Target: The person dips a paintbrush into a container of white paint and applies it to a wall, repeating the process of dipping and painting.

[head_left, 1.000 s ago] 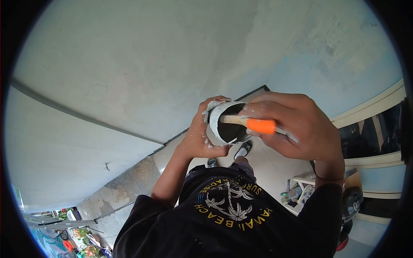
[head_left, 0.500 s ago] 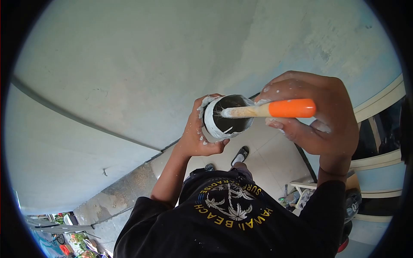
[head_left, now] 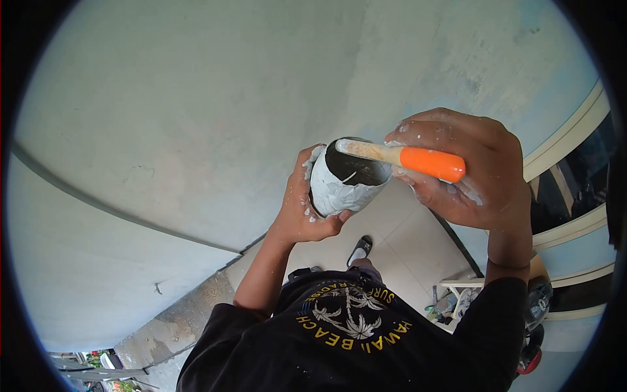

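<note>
My left hand (head_left: 302, 204) is wrapped round a cup-like container (head_left: 343, 195), its outside coated in thick white paint or filler and its inside dark. The container's mouth tilts towards me. In my right hand (head_left: 480, 166) is a paintbrush (head_left: 428, 162) with a pale wooden handle and an orange end, pinched between thumb and fingers. Its head reaches into the container near the far rim; the bristles are mostly hidden. White smears and specks mark both hands.
A large pale, patchy wall (head_left: 215, 98) stands close in front. To the right is a cream-framed opening with slats (head_left: 568, 189). Below are the tiled floor (head_left: 398, 242), my sandalled foot (head_left: 360, 248), and a small stand (head_left: 460, 284) with clutter by it.
The container has tipped so more of its white side shows. The brush has shifted slightly left, with its handle now slanting down to the right. Both hands keep their hold.
</note>
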Motion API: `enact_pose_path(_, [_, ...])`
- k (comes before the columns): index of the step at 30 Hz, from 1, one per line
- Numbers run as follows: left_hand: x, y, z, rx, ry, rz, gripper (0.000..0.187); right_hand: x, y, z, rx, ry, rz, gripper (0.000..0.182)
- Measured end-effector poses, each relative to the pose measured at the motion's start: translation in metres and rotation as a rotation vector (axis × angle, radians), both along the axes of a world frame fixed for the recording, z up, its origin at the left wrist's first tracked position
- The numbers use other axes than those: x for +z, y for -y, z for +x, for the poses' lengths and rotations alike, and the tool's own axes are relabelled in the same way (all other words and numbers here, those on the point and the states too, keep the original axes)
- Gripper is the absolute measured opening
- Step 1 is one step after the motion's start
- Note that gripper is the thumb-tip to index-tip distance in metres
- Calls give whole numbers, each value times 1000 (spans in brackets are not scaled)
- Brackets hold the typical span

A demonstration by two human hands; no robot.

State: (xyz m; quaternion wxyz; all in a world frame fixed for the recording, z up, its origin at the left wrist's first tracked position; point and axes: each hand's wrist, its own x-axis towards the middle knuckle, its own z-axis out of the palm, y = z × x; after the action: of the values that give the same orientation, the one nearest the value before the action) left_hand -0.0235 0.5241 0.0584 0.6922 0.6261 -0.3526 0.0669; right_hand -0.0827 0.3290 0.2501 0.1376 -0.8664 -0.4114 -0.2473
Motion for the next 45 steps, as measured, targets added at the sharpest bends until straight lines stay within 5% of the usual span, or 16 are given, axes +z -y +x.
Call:
enact_pose_path(24, [8, -1, -2, 91, 63, 18, 86, 22, 31, -24, -30, 234, 155, 25])
enact_pose_path(27, [5, -2, -2, 91, 45, -13, 87, 22, 32, -32, -123, 321, 212, 23])
enact_pose_path(29, [6, -3, -1, 94, 60, -6, 88, 16, 36, -38, -197, 333, 519, 28])
enact_pose_path(31, [6, -4, -1, 98, 72, 0, 88, 14, 39, -44, -228, 247, 622, 31])
enact_pose_path(36, [12, -6, -1, 75, 106, 4, 89, 22, 30, -26, 92, 159, 298, 30])
enact_pose_path(40, [15, -6, -1, 23, 27, -45, 90, 11, 28, -3, 344, -89, 453, 29])
enact_pose_path(43, [8, -7, 2, 14, 49, -14, 90, 11, 27, -3, 216, -406, 696, 30])
enact_pose_path(45, [5, -9, 4, 30, 67, 16, 90, 9, 34, 5, 184, -385, 670, 31])
